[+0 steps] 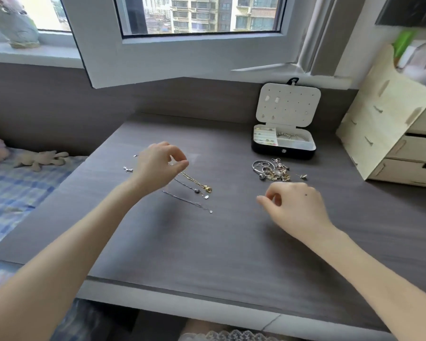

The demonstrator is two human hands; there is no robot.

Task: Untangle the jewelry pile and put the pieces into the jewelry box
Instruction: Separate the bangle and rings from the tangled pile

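Left grip (181, 164) pinches gold chain (194, 179) end; right grip (268, 199) curled, empty, just short of jewelry pile (272, 171).

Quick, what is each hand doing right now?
Left hand: pinching the gold chain.
Right hand: fingers curled, holding nothing visible.

Matt grey wood grain under bright metal.
The worktop (207, 242) looks smooth and dull. At two o'clock the jewelry pile (272, 169) gleams like polished metal, as does the gold chain (194, 180). The jewelry box (283, 151) is black with a slight sheen outside.
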